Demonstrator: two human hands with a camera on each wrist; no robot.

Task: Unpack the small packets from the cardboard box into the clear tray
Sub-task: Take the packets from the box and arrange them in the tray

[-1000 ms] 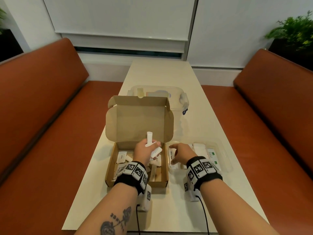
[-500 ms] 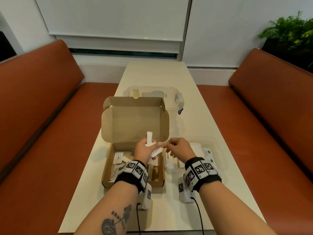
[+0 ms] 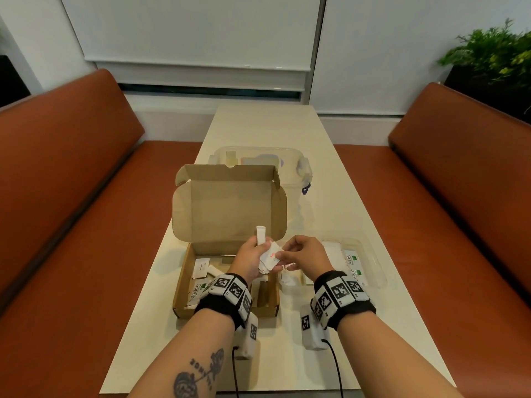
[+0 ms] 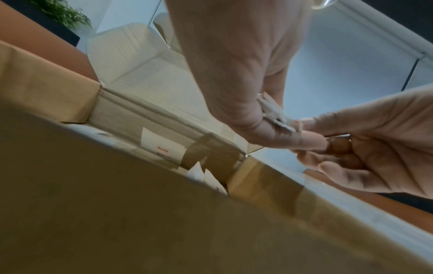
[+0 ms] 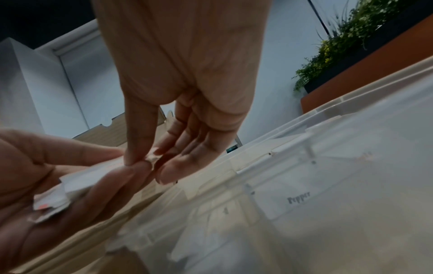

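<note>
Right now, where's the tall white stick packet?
In the head view the stick packet stands upright in the left hand, over the cardboard box, in front of its raised lid, just left of the right hand.

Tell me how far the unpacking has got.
Partly done. Several packets already lie in the clear tray. The left hand holds a bunch of packets, and the right hand pinches one from it. More packets remain in the cardboard box.
</note>
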